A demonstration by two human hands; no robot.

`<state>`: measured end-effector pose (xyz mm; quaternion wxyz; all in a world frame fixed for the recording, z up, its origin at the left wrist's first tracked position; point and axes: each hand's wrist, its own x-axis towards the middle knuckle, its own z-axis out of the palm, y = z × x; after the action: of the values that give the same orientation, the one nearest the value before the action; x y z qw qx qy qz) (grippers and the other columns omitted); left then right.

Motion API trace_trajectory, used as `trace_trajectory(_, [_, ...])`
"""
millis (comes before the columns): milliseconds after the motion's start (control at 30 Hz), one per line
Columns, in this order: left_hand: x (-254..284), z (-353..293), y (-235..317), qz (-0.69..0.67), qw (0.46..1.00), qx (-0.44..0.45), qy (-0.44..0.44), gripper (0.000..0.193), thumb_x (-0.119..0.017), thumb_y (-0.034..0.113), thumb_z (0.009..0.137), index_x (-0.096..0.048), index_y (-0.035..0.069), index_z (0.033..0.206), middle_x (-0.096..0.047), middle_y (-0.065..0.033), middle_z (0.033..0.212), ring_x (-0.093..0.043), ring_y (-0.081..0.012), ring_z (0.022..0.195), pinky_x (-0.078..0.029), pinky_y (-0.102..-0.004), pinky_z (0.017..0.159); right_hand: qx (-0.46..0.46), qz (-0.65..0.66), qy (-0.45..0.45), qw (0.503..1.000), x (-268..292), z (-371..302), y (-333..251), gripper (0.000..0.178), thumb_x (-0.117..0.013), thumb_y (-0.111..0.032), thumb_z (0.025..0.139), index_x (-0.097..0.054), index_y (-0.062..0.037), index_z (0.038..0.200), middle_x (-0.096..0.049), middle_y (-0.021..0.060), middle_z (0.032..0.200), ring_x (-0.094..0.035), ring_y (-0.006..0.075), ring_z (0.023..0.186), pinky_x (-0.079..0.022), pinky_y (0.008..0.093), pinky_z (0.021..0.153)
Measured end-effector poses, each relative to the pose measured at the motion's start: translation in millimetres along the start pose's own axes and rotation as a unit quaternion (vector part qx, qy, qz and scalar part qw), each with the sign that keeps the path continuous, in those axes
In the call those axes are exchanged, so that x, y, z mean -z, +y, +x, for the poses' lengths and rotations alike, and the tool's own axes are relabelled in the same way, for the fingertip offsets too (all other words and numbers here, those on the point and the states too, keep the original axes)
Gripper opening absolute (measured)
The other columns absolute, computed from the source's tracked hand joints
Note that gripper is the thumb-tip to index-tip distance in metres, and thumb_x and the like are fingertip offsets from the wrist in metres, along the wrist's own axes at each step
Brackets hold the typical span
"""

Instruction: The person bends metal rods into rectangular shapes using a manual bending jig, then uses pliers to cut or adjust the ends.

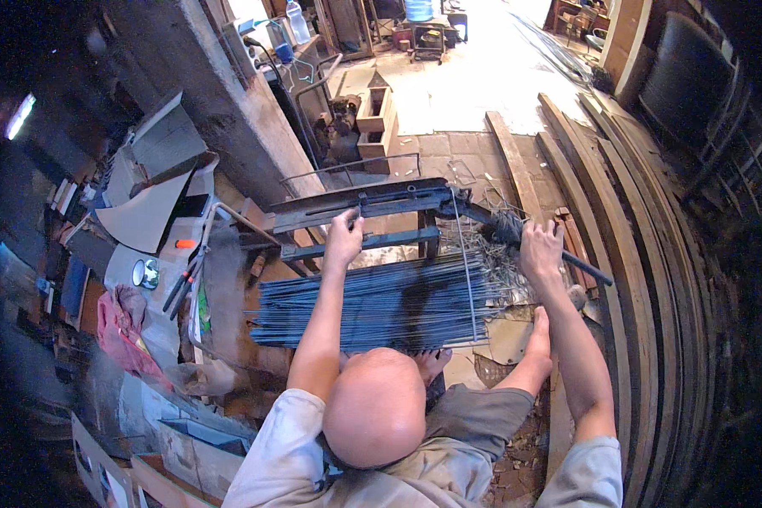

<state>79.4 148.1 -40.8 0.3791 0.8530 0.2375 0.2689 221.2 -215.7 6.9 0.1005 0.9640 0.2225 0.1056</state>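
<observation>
A long dark metal bench frame with a bending fixture stands in front of me. My left hand is at its left part, thumb and fingers pinched together; what they hold is too small to make out. At the right end a dark metal lever with a wrapped, thickened part slopes down to the right. My right hand is closed over this lever. A thin metal rod bent at the fixture's right end runs down toward me. Below the bench lies a wide bundle of thin straight metal rods.
Long wooden beams lie along the right. Bent wire pieces heap beside the rods. A cluttered table on the left holds a mug and a pink cloth. Wooden boxes stand beyond the bench. My bare foot touches the rods' near edge.
</observation>
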Motion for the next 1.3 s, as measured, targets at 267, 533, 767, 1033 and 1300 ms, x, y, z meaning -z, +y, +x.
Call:
trace_trajectory(267, [13, -5, 6, -0.037, 0.997, 0.065, -0.035, 0.038, -0.059, 0.015, 0.094, -0.059, -0.007, 0.124, -0.070, -0.0232, 0.101, -0.071, -0.0256, 0.081, -0.055, -0.0349, 0.071, -0.059, 0.232, 0.152, 0.959, 19, -48, -28, 0.054, -0.070, -0.040, 0.085, -0.054, -0.0061, 0.124, -0.053, 0.0226, 0.126, -0.052, 0.0349, 0.119, -0.035, 0.0489, 0.105])
trace_trajectory(533, [-3, -16, 38, -0.156, 0.979, 0.122, -0.056, 0.037, -0.056, 0.015, 0.097, -0.057, -0.003, 0.129, -0.062, -0.0060, 0.068, -0.055, -0.0108, 0.051, -0.044, -0.0297, 0.050, -0.143, 0.816, -0.191, 0.527, 8, -56, -88, 0.035, -0.050, -0.032, 0.102, -0.055, -0.0034, 0.122, -0.061, 0.0050, 0.078, -0.053, 0.0102, 0.060, -0.041, 0.0228, 0.053])
trace_trajectory(767, [4, -18, 39, -0.189, 0.971, 0.133, -0.053, 0.041, -0.056, 0.013, 0.097, -0.052, 0.000, 0.136, -0.060, -0.0042, 0.067, -0.053, -0.0081, 0.049, -0.042, -0.0269, 0.045, -0.153, 0.797, -0.129, 0.570, 8, -54, -96, 0.029, -0.050, -0.027, 0.102, -0.053, -0.0061, 0.123, -0.053, -0.0017, 0.069, -0.044, 0.0052, 0.053, -0.036, 0.0213, 0.048])
trace_trajectory(1033, [4, -7, 48, -0.409, 0.885, 0.223, -0.022, 0.034, -0.059, 0.011, 0.096, -0.057, -0.005, 0.125, -0.064, -0.0034, 0.073, -0.052, -0.0052, 0.049, -0.041, -0.0212, 0.044, -0.238, 0.938, -0.199, 0.157, 87, -26, -85, 0.023, -0.045, -0.015, 0.102, -0.052, 0.0001, 0.118, -0.037, -0.0054, 0.062, -0.034, 0.0035, 0.045, -0.031, 0.0219, 0.049])
trace_trajectory(1300, [3, 2, 57, -0.499, 0.834, 0.235, 0.023, 0.017, -0.063, 0.011, 0.093, -0.066, 0.000, 0.105, -0.067, -0.0043, 0.078, -0.054, -0.0046, 0.055, -0.042, -0.0179, 0.047, -0.207, 0.954, -0.198, 0.085, 121, 0, -72, 0.024, -0.043, -0.012, 0.103, -0.052, 0.0053, 0.116, -0.042, -0.0046, 0.062, -0.039, 0.0043, 0.046, -0.036, 0.0226, 0.053])
